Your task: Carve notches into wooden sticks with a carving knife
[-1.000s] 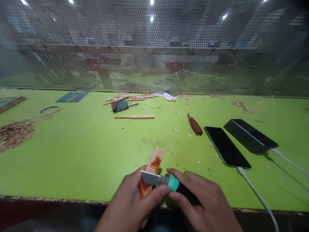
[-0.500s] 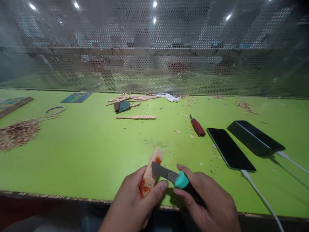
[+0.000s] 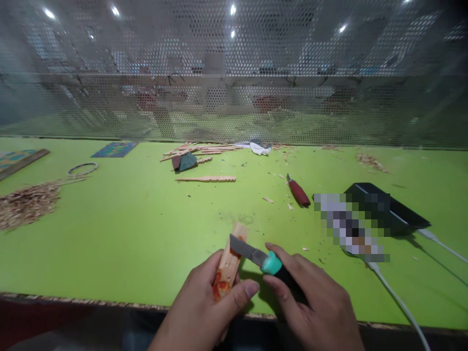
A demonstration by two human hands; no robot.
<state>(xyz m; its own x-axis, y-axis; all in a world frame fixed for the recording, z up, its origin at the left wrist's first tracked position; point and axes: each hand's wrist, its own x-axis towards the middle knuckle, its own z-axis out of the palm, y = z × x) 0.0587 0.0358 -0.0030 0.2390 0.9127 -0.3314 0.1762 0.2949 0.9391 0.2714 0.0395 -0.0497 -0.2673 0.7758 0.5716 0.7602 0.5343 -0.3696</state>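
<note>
Near the table's front edge, my left hand (image 3: 212, 302) is wrapped round a pale wooden block (image 3: 228, 263) with orange-red stains. The block is tilted, its far end pointing away from me. My right hand (image 3: 314, 297) grips a utility knife (image 3: 272, 263) with a black and turquoise handle. Its broad grey blade lies across the upper part of the block, over the far stain; whether the edge is cutting in, I cannot tell. Part of the handle is hidden inside my right hand.
A red-handled carving knife (image 3: 299, 192), a phone (image 3: 351, 231) blurred by pixels and a black box-like device (image 3: 387, 207) lie to the right, with white cables. Carved wooden sticks (image 3: 206, 179) lie beyond my hands. Wood shavings (image 3: 27, 204) are heaped left. A perforated screen (image 3: 234, 107) stands behind.
The knife blade has shifted up along the block towards its far end. My left thumb has moved slightly right. The phone area is now pixelated.
</note>
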